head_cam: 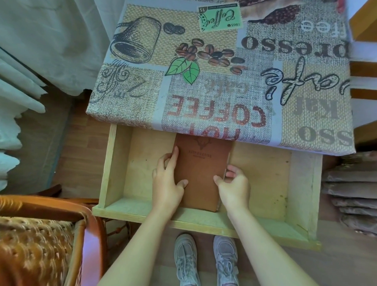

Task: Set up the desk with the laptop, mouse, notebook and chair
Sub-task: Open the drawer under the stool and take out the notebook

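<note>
A brown notebook lies in the pulled-out wooden drawer under the desk, which is covered with a coffee-print cloth. The notebook's far end is hidden beneath the desk's front edge. My left hand grips its left edge, thumb on the cover. On the other side, my right hand holds the right edge with fingers curled around it. A wicker chair stands at the lower left, beside the drawer. No laptop or mouse is in view.
White curtains hang at the left. Wooden shelving stands to the right of the desk, with folded brownish fabric stacked below it. My feet in light sneakers stand on the floor in front of the drawer.
</note>
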The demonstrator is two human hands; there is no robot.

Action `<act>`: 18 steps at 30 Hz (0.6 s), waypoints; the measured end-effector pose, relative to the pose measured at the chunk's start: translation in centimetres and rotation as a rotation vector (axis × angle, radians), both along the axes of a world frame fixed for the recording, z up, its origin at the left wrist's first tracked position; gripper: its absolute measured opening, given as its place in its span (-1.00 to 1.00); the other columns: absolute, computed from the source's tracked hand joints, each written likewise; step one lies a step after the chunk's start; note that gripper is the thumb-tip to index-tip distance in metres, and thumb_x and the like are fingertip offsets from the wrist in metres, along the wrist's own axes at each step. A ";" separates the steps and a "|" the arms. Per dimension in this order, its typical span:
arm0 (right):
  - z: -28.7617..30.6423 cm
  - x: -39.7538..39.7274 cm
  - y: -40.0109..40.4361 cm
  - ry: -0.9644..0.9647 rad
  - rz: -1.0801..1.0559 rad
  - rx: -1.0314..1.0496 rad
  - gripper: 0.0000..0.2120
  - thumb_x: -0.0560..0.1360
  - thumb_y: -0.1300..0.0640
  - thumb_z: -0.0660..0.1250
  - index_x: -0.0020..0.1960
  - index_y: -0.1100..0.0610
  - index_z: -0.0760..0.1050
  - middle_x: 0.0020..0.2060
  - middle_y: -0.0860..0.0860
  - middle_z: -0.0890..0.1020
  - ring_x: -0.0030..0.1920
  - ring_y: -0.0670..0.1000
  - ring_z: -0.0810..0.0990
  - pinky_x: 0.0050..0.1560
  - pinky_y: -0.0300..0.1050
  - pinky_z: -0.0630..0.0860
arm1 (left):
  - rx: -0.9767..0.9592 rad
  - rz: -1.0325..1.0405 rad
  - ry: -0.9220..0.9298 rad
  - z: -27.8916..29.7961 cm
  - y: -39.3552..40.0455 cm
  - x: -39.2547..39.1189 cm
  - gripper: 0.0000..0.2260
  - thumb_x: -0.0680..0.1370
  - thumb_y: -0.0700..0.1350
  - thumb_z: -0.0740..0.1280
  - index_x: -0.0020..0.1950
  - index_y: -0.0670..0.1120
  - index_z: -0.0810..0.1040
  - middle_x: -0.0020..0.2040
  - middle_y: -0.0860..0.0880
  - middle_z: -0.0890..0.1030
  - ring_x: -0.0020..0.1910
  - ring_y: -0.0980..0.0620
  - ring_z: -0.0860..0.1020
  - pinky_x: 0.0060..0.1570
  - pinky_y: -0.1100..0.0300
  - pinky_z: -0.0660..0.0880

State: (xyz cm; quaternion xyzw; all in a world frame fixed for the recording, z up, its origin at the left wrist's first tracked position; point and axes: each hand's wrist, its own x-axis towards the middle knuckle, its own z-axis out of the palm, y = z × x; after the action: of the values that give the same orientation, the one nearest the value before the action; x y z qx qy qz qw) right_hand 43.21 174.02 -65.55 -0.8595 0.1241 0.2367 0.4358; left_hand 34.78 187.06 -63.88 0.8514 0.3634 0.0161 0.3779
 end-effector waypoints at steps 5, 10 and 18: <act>0.0 0.2 -0.4 0.003 -0.002 0.014 -0.60 0.47 0.25 0.36 0.29 0.11 0.45 0.06 0.11 0.55 -0.10 0.02 0.55 0.13 -0.02 0.50 | -0.156 0.021 -0.066 0.5 -0.4 -0.3 -0.18 0.38 -0.31 0.49 0.52 0.09 0.20 0.30 0.07 0.30 0.22 0.25 0.28 0.10 0.69 0.11; 1.2 -0.2 -1.0 0.041 0.000 0.160 -0.51 0.54 0.18 0.28 0.45 0.05 0.28 0.23 -0.01 0.44 0.15 -0.07 0.47 0.34 -0.08 0.35 | -0.310 0.079 -0.102 1.1 -0.6 -0.4 -0.20 0.37 -0.31 0.49 0.49 0.12 0.25 0.28 0.06 0.32 0.29 0.13 0.37 0.26 0.46 0.26; 2.9 -0.8 -2.9 0.070 -0.004 0.369 -0.51 0.58 0.25 0.21 0.48 0.12 0.20 0.43 0.00 0.34 0.40 -0.08 0.33 0.46 -0.02 0.22 | -0.419 0.061 -0.089 3.6 -0.8 -0.8 -0.25 0.39 -0.25 0.51 0.49 0.08 0.28 0.29 0.07 0.32 0.29 0.14 0.37 0.36 0.20 0.30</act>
State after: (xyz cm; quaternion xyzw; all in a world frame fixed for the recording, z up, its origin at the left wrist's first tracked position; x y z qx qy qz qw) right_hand 42.40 171.09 -62.62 -0.7559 0.0951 0.2842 0.5821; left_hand 33.95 186.26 -60.28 0.7415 0.3672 -0.0109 0.5615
